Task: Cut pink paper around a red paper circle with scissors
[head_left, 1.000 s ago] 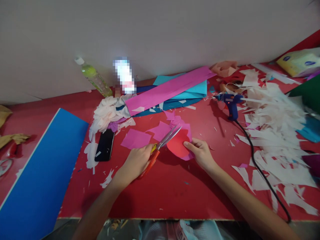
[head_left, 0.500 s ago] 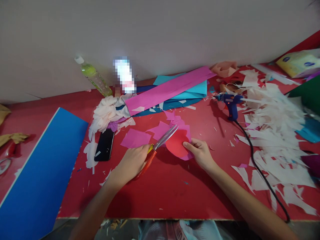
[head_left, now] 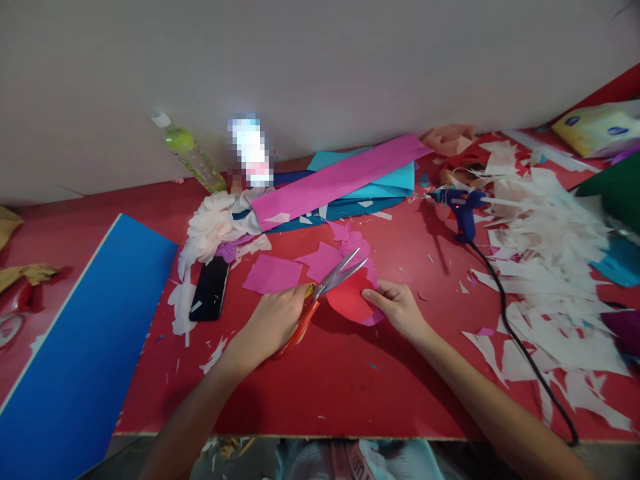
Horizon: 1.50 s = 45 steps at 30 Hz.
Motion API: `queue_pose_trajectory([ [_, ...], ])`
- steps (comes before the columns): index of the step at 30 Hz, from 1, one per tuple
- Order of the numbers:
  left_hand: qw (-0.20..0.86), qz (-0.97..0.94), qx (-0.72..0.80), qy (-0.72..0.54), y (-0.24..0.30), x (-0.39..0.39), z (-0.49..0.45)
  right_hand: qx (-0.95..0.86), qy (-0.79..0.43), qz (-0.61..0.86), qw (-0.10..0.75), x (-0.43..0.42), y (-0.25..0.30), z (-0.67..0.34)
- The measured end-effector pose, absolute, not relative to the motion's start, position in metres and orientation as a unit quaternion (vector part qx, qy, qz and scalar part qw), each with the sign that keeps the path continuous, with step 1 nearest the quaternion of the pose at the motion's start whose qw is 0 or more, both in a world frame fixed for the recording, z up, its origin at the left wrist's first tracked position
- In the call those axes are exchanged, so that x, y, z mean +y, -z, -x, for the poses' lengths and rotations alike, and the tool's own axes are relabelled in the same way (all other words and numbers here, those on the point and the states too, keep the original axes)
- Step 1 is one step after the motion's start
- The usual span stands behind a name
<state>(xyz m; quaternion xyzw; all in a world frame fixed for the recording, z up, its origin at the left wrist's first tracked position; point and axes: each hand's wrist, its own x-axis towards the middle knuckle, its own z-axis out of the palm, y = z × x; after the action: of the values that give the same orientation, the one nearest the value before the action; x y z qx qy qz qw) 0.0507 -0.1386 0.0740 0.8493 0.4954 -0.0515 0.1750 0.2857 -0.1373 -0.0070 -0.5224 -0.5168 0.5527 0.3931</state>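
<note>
Red table [head_left: 350, 387]: right grip [head_left: 397, 308] pinches paper [head_left: 350, 300] beside scissors [head_left: 330, 280].

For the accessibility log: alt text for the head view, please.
A person's left hand works orange-handled scissors into a red paper disc backed with pink paper, which the right hand holds on a red table. Around them lie pink paper pieces, a black phone, a blue glue gun and white paper scraps.

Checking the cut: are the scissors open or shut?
Open. The scissors' blades part into a narrow V over the red paper; left hand grips the handles, right hand holds the paper.
</note>
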Motion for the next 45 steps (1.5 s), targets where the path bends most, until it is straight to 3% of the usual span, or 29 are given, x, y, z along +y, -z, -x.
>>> queue_pose_trajectory([
  [21,0.201,-0.841,0.494,0.094,-0.084,-0.136,-0.044,-0.511,-0.561,0.524,0.386,-0.135,0.011,-0.286],
  [32,0.158,-0.844,0.502,0.100,-0.081,-0.144,-0.038,-0.506,-0.569,0.525,0.379,-0.136,0.010,-0.287],
  [45,0.057,-0.703,0.700,0.112,-0.040,-0.126,-0.014,-0.518,-0.572,0.521,0.365,-0.135,0.014,-0.287],
])
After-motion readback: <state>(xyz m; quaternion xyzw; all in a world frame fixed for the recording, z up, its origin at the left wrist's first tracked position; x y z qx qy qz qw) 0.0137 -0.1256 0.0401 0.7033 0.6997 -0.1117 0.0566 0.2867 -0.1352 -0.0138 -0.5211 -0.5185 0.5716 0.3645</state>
